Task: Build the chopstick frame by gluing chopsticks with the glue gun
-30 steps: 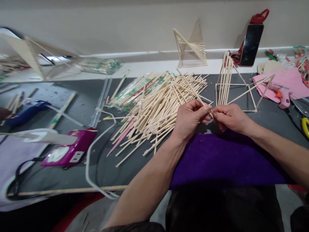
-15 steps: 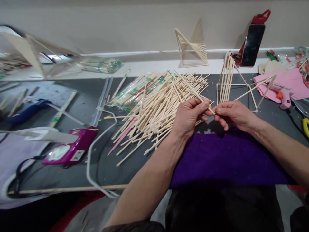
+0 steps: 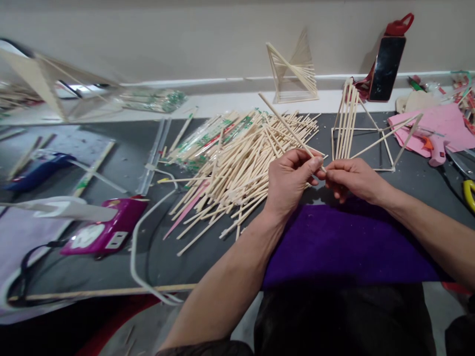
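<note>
My left hand (image 3: 291, 180) pinches a thin wooden chopstick (image 3: 282, 119) between thumb and fingers, and its far end slants up and left. At the near end of that chopstick, my right hand (image 3: 351, 179) has its fingertips closed on the tip. Left of my hands spreads a large heap of loose chopsticks (image 3: 237, 173). Just beyond my right hand stands a frame of joined sticks (image 3: 382, 141), with a row of sticks fanned up one side. Below both hands lies a purple cloth (image 3: 349, 242).
A finished-looking twisted stick model (image 3: 293, 74) stands on the ledge behind. A phone (image 3: 388, 69) leans against a red-capped bottle (image 3: 399, 25). A pink glue gun (image 3: 438, 151) and yellow-handled scissors (image 3: 469, 195) lie right. Left are a magenta power strip (image 3: 122, 222), white cable (image 3: 133, 252) and blue glue gun (image 3: 40, 170).
The chopstick in my left hand has swung a little, its far end now higher and further left. My right hand has shifted slightly left, and its fingers are more curled.
</note>
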Motion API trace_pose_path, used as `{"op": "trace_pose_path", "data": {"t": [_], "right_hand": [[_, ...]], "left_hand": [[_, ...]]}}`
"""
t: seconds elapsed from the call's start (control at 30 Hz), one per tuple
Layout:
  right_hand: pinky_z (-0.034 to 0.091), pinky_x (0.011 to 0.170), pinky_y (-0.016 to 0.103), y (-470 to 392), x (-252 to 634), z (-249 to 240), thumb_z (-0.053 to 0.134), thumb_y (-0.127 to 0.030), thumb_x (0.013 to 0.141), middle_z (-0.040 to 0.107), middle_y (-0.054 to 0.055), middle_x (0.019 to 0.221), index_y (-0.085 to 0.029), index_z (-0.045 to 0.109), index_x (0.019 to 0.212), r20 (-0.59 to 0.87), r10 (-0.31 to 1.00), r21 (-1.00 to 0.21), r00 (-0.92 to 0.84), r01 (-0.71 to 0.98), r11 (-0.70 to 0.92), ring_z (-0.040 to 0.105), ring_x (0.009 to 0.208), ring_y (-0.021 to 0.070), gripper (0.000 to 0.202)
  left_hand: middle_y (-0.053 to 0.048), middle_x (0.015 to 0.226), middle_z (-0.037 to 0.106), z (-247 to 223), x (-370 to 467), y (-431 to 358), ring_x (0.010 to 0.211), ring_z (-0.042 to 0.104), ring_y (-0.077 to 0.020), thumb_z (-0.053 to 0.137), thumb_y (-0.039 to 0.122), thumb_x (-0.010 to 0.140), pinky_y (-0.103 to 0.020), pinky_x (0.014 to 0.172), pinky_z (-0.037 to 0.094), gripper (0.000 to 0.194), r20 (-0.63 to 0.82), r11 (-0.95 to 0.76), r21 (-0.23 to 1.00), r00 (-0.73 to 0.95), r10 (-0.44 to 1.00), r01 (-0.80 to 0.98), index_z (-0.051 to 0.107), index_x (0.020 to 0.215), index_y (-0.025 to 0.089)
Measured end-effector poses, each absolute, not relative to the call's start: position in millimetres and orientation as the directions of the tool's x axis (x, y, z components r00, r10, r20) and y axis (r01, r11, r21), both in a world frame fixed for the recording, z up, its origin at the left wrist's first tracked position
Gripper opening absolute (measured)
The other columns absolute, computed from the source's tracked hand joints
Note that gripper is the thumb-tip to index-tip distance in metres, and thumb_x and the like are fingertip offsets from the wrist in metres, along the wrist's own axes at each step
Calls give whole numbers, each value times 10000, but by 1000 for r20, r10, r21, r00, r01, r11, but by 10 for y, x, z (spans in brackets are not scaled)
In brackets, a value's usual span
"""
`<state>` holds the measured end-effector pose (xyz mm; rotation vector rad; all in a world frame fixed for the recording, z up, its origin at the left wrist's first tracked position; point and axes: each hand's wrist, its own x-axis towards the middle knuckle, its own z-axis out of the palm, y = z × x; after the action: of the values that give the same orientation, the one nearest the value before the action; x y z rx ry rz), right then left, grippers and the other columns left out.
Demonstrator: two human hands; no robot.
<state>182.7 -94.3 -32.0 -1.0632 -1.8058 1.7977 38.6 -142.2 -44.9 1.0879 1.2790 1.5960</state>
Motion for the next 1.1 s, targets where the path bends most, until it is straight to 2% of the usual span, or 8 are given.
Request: {"op": "trace_pose_path", "data": {"t": [0.13,0.3,0.47,0.53,0.63,0.7,0.87,1.1], "right_hand": [[401,388,162,-951,1850,-363,461,-160,871,509,-55,476,-168,539,663,-117,710,-945,-694,298,136,491,381,57,223],[368,405,181,-923,1887,-365,421,-142,847,493,-50,459,-182,510,649,-119,669,-885,-733,384,264,479,384,68,221],[326,479,197,-920,1880,-348,451,-161,845,496,-40,508,-164,572,655,6,662,-800,-750,394,454,431,466,62,226],[326,473,194,-920,1872,-338,454,-142,830,490,-45,504,-161,601,680,-19,674,-818,-739,399,415,427,462,60,212],[317,377,186,-914,1867,-311,435,-115,802,438,-71,452,-169,599,697,-176,665,-893,-726,402,203,399,360,57,202],[318,325,180,-906,1872,-294,434,-101,775,460,-74,469,-169,596,698,-246,643,-924,-725,375,70,395,324,52,192],[287,287,150,-899,1889,-305,450,-93,749,529,-64,518,-158,599,686,-221,590,-968,-777,249,-34,399,305,26,174],[315,283,144,-934,1882,-363,506,-172,770,528,-63,532,-163,578,693,-167,562,-979,-810,66,-195,390,322,26,107]], "left_hand": [[20,562,637,-447,376,-1425,511,618,-88,747,277,711,-160,438,473,139,131,-156,986,-286,949,-67,658,730,172],[13,558,635,-434,390,-1446,503,609,-90,726,272,730,-176,460,473,123,77,-95,993,-231,970,-66,656,723,171],[3,570,642,-427,416,-1463,513,608,-92,720,256,744,-191,493,484,102,65,-74,997,-202,977,-38,667,726,170],[7,561,640,-424,414,-1463,503,607,-91,723,260,746,-195,497,487,103,71,-80,996,-195,978,-41,672,733,171],[12,539,635,-413,396,-1457,484,610,-97,744,291,728,-196,484,486,143,56,-74,993,-182,982,-90,669,742,170],[12,533,639,-403,381,-1453,470,608,-98,769,318,699,-193,473,485,189,28,-51,990,-172,985,-131,666,739,165],[16,521,642,-381,360,-1441,434,587,-85,807,308,641,-177,450,481,226,-29,-6,973,-147,989,-231,667,728,153],[24,507,633,-356,328,-1409,406,551,-49,750,214,710,-131,409,428,97,-103,57,928,-107,989,-367,679,727,150]]}}
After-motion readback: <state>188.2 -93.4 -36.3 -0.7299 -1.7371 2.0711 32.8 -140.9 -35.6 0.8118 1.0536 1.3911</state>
